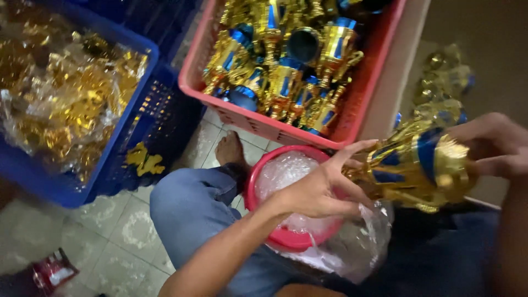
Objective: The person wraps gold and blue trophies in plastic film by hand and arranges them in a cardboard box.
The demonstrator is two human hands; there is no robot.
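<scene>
Two hands hold one gold-and-blue trophy point(418, 168) at three o'clock: left hand point(324, 190) pinches its stem end, right hand point(489, 146) grips the cup. Seemingly bagging; next, the clear bag point(357, 242) below must open. Red crate point(264, 124) at twelve o'clock.

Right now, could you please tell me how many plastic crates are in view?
2: a blue plastic crate on the left, full of bagged gold parts, and a pink plastic crate at top centre, heaped with gold-and-blue trophy cups. Others may lie outside the frame.
</scene>
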